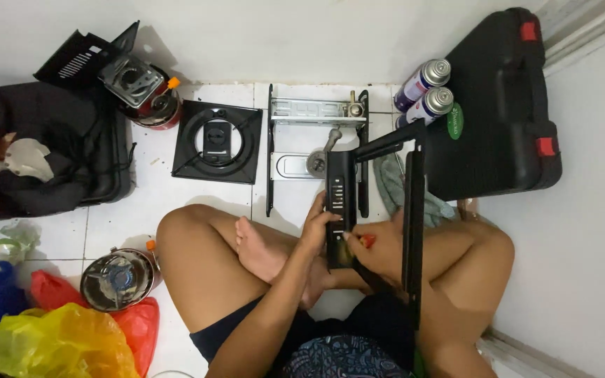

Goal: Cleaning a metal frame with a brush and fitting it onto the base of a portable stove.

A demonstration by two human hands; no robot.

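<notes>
White tiled floor (pixel 197 203), plain wall behind, person sitting cross-legged at frame centre. Portable gas stove is well stripped down: black burner plate (pixel 216 142) lies on the tiles centre-top, bare metal base tray (pixel 316 140) just right of it, still carrying its valve and knob. Black stove casing (pixel 379 210) stands on edge across the lap, centre-right. Left hand (pixel 320 222) is wrapped around the casing's front panel strip, fingers closed on it. Right hand (pixel 369 246) is closed on a red-handled tool (pixel 365 241), tip at the panel; looks like a screwdriver, can't confirm. Judging by layout: teardown mostly done, panel work in progress, nothing reassembled. Two gas canisters (pixel 425 91) and a black carry case (pixel 498 105) upper right. Second round burner (pixel 117 278) lower left, untouched.
</notes>
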